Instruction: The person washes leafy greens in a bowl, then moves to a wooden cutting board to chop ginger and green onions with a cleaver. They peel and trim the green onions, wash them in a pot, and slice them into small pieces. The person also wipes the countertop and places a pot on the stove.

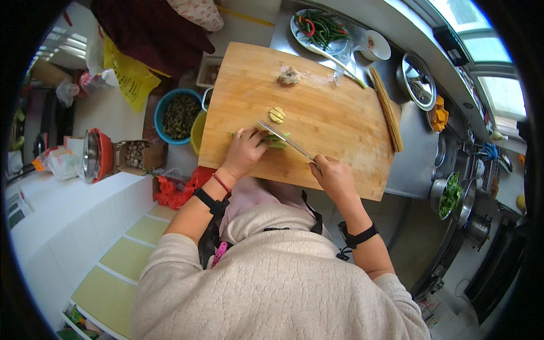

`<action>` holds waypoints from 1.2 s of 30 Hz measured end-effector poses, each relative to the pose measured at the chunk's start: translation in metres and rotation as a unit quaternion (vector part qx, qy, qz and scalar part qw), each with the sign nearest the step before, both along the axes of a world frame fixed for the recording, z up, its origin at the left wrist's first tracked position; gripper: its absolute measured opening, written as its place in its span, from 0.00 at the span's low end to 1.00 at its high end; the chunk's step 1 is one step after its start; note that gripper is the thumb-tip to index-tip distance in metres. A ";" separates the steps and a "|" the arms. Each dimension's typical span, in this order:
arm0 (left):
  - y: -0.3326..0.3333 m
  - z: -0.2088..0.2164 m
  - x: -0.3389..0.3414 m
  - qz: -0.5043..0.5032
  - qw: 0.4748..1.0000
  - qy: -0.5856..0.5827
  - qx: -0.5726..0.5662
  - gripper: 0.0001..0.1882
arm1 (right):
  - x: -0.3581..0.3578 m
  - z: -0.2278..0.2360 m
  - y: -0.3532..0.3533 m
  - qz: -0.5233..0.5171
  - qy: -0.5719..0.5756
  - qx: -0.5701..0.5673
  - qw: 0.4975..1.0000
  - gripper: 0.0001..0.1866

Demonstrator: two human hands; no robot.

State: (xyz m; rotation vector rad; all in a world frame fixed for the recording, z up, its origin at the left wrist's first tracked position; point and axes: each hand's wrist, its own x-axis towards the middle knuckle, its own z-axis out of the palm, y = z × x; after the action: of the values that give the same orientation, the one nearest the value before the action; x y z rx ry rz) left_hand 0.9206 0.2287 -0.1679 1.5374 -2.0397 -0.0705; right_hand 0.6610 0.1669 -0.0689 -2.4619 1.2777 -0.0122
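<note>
A large wooden cutting board (334, 153) lies in front of me. My left hand (245, 152) is closed over green vegetable pieces (276, 143) near the board's front edge, its fingers curled down on them. The handle of a knife (292, 143) is gripped in my right hand (333, 174). Its blade slants to the upper left across the green pieces, the tip close to my left fingers. Just beyond the blade sits a small pile of pale yellow slices (276, 115). Farther up the board is a greyish, lumpy piece (289, 75) whose kind I cannot make out.
A long tan ribbed roll (386, 110) lies along the board's right side. Behind stand a plate of green and red chillies (321, 31) and a white bowl (377, 45). Metal bowls (416, 80) are at right. A blue basin (177, 116) and red plastic bag (178, 190) are at left.
</note>
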 end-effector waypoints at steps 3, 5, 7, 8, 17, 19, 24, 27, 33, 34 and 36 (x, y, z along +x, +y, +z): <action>0.001 -0.004 -0.002 -0.004 1.000 0.010 0.005 0.13 | 0.003 -0.003 -0.004 0.019 0.019 0.018 0.999 0.13; 0.003 -0.003 -0.001 0.004 1.000 0.006 0.015 0.11 | 0.003 -0.004 -0.007 0.003 -0.001 0.036 0.999 0.14; 0.005 0.002 0.004 0.057 0.995 0.077 0.001 0.09 | 0.002 -0.005 -0.008 -0.018 -0.013 0.052 0.998 0.13; 0.005 0.005 0.007 0.080 0.991 0.105 0.000 0.09 | 0.000 -0.005 -0.009 -0.029 -0.020 0.055 0.998 0.13; -0.026 0.010 0.025 0.097 0.983 0.116 0.104 0.06 | -0.010 0.003 -0.015 -0.095 -0.093 0.094 0.987 0.10; -0.027 0.011 0.018 0.124 0.977 0.116 0.125 0.06 | -0.009 0.004 -0.015 -0.085 -0.090 0.079 0.989 0.11; -0.048 0.013 0.026 0.143 0.931 0.095 0.323 0.06 | -0.009 0.006 -0.013 -0.063 -0.052 0.060 0.995 0.11; -0.064 0.009 0.034 0.046 0.954 0.027 0.294 0.06 | -0.009 0.007 -0.012 -0.071 -0.049 0.062 0.994 0.11; -0.066 0.004 0.029 -0.056 0.974 -0.031 0.218 0.05 | -0.011 0.003 -0.011 -0.075 -0.060 0.052 0.994 0.11; -0.063 0.006 0.032 -0.063 0.973 -0.033 0.218 0.05 | -0.012 0.003 -0.011 -0.072 -0.068 0.047 0.994 0.11; -0.053 0.012 0.048 -0.005 0.971 0.047 0.234 0.04 | -0.014 0.001 -0.011 -0.071 -0.067 0.044 0.994 0.11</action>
State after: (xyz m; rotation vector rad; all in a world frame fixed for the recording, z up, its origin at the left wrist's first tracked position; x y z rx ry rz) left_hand 0.9684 0.1758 -0.1554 1.7560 -2.0475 -0.6581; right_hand 0.6468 0.1557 -0.0675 -2.2515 1.3614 -0.1525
